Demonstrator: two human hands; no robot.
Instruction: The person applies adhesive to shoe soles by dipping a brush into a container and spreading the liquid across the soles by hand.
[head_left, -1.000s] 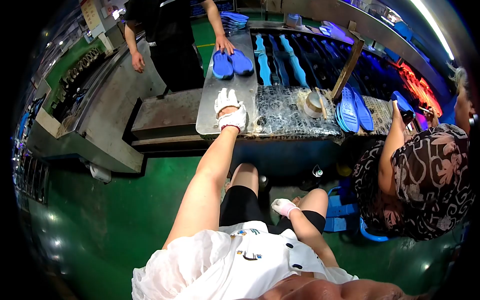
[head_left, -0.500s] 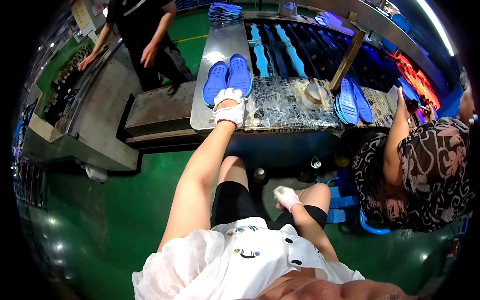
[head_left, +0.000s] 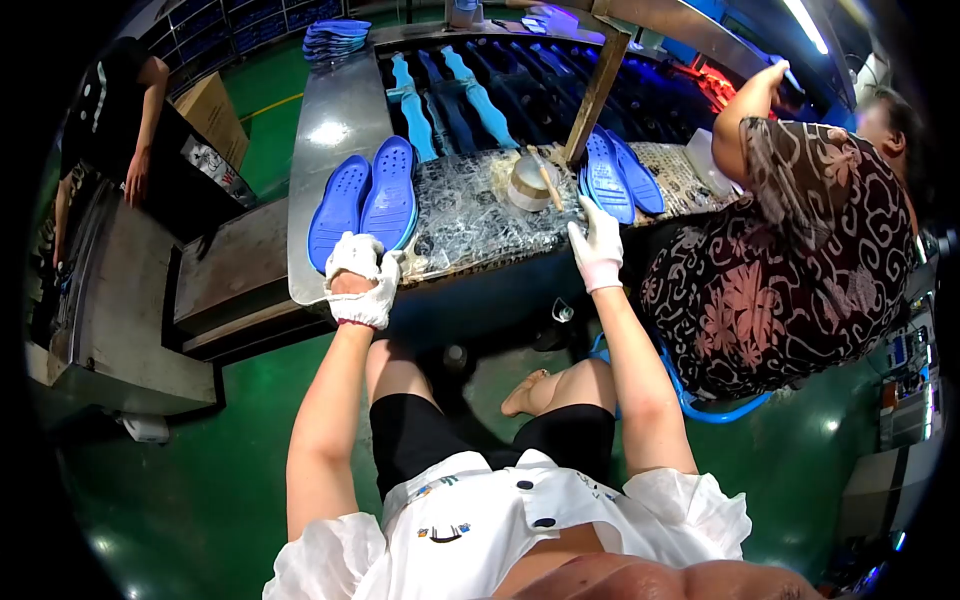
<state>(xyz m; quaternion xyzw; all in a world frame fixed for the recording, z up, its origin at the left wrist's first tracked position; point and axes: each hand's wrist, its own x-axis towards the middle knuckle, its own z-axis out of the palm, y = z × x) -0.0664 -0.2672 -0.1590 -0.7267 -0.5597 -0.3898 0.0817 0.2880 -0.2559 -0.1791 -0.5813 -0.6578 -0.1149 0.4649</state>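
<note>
My left hand (head_left: 362, 282), in a white knit glove, is at the heel end of a pair of blue shoe soles (head_left: 388, 190) on the metal left part of the bench. Its fingers are bent over the heels, the thumb at the right side; the fingertips are partly hidden. My right hand (head_left: 600, 245), also in a white glove, is at the bench's front edge with thumb and fingers apart. It is just below a second group of blue soles (head_left: 607, 180), stacked at the foot of a wooden post. Whether its fingertips touch them I cannot tell.
A round tin (head_left: 530, 188) with a brush (head_left: 548, 178) across it stands between the sole groups. Behind, light-blue strips (head_left: 480, 95) lie on a dark rack. More soles (head_left: 335, 40) are stacked far left. A co-worker (head_left: 780, 260) sits at right; another person (head_left: 110, 120) stands left.
My right hand has risen from my lap to the right-hand soles. My left hand stays at the heels of the left pair. The view has turned right, and the seated co-worker's arm is raised.
</note>
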